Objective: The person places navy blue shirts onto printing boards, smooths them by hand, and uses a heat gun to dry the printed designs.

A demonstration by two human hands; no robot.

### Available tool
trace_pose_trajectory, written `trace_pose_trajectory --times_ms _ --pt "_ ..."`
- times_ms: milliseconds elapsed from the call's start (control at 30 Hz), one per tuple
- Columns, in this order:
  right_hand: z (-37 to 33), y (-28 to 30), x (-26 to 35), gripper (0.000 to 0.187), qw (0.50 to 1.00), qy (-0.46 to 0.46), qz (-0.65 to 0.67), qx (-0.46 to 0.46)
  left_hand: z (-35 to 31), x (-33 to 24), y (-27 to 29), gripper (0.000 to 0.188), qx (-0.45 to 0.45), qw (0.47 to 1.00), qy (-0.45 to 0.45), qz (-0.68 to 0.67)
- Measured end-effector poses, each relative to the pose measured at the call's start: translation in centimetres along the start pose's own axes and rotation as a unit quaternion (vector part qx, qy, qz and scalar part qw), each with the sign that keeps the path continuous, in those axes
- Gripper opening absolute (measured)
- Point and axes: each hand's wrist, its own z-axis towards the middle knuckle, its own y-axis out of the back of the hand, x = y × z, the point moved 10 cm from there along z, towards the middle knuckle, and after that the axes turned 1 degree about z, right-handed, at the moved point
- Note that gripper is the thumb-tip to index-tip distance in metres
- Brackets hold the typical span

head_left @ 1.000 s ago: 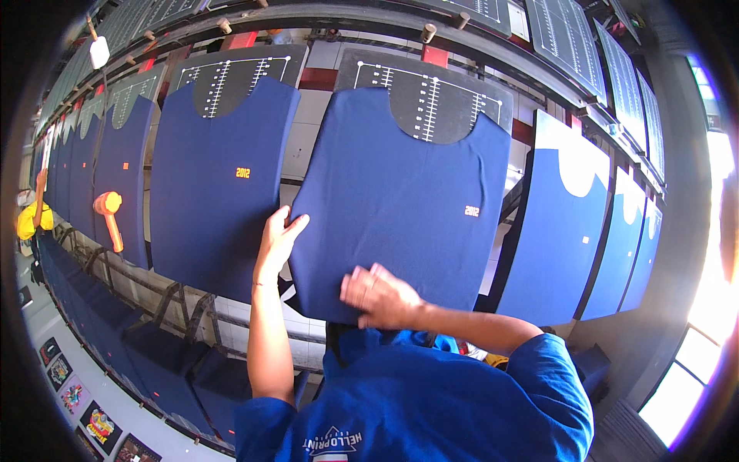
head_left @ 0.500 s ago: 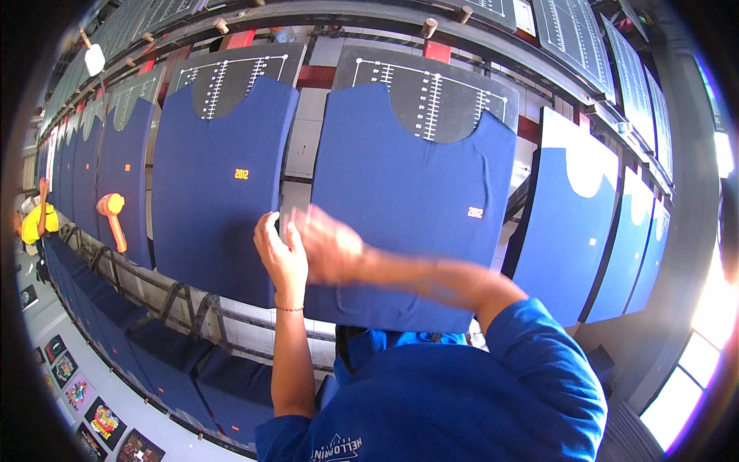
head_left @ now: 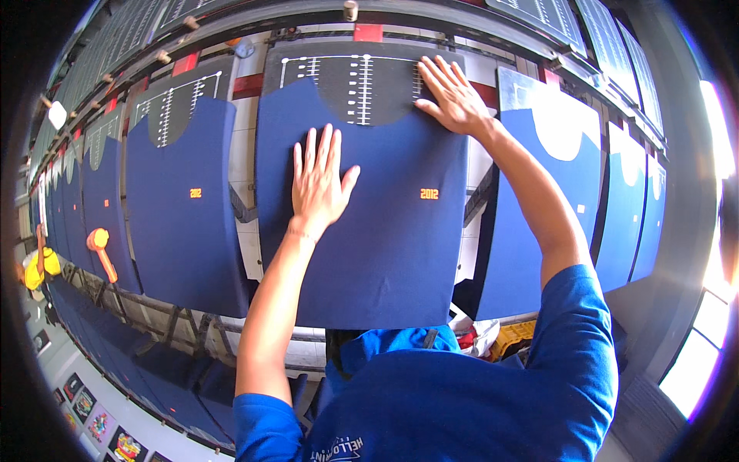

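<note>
Left grip (head_left: 319, 183), fingers apart, lies on the navy shirt panel (head_left: 362, 258); right grip (head_left: 456, 100), likewise spread, covers its right shoulder.

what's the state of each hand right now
Left hand: open, flat on the navy fabric, holding nothing.
Right hand: open, across the fabric's upper-right edge and dark board, holding nothing.

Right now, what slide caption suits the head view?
Left hand flat on a navy shirt panel, right hand across its right shoulder and the black ruled board beneath.
</note>
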Motion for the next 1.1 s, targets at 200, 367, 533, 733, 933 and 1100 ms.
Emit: trace_pose_trajectory --times_ms 200,367,533,733,933,1100 --pt "-13.7 1.9 19.1 0.088 0.968 0.081 0.139 0.195 3.4 -0.1 -1.7 0.07 -0.004 1.0 -0.017 0.025" --pt "-33.0 3.1 35.6 0.08 0.908 0.174 0.288 0.249 -4.2 -6.4 -1.1 0.07 0.052 0.991 -0.119 -0.014" --pt "-31.0 8.4 25.1 0.069 0.898 -0.146 0.413 0.048 -19.6 -17.9 -2.6 0.074 0.263 0.937 -0.227 0.037" --pt "-44.7 12.2 2.4 0.051 0.823 -0.506 0.176 -0.188 -23.3 -36.8 -5.2 0.072 0.246 0.825 -0.454 -0.23" --pt "-73.9 7.3 -16.2 0.074 0.686 -0.674 0.241 -0.129 -11.9 -37.2 -8.1 0.078 -0.05 0.946 -0.074 -0.311" --pt "-78.4 -0.9 -8.8 0.09 0.366 -0.532 0.762 -0.038 -24.6 -34.6 -22.8 0.092 0.212 0.438 0.374 -0.79"
